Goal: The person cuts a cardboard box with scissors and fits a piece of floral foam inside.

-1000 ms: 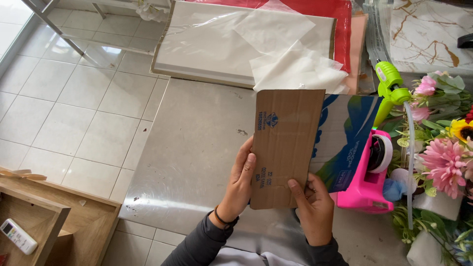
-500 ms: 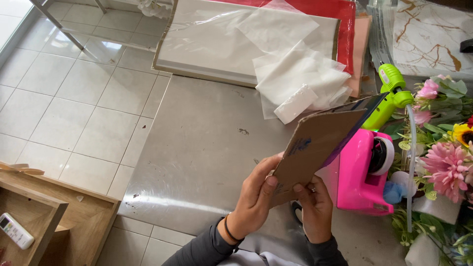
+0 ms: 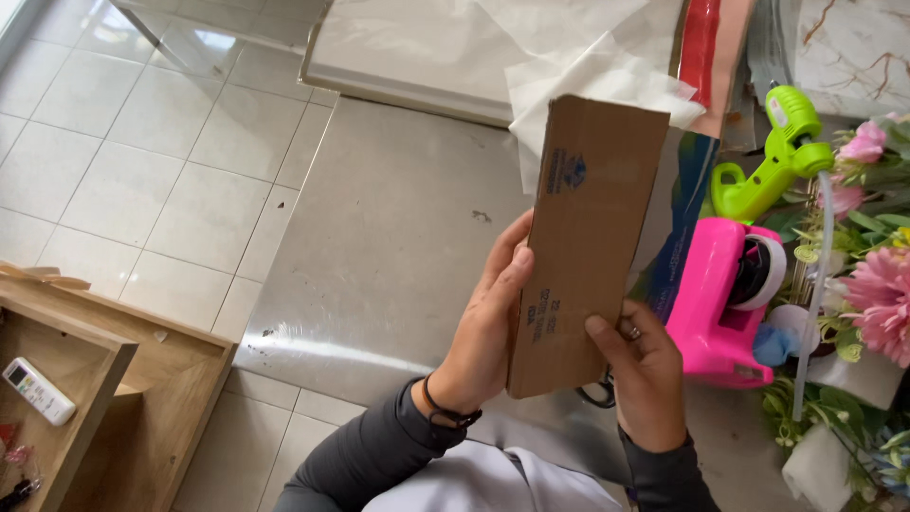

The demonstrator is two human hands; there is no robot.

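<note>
A flat brown cardboard box (image 3: 588, 237) stands upright in front of me above the grey floor, its printed face toward the camera. My left hand (image 3: 488, 322) grips its left edge, thumb on the front. My right hand (image 3: 640, 365) holds the lower right corner and wears a ring. Behind the cardboard's right edge a blue sheet (image 3: 684, 213) shows partly.
A pink tape dispenser (image 3: 725, 294) and a green glue gun (image 3: 773, 152) lie to the right, beside pink flowers (image 3: 877, 284). White tissue paper (image 3: 588, 81) and a clear-wrapped board (image 3: 417, 47) lie ahead. A wooden shelf (image 3: 95, 379) with a white remote (image 3: 38, 389) is at lower left.
The cardboard went from upright to tilted away to the right, and is now upright again, closer to the camera. Both hands have kept their hold on it.
</note>
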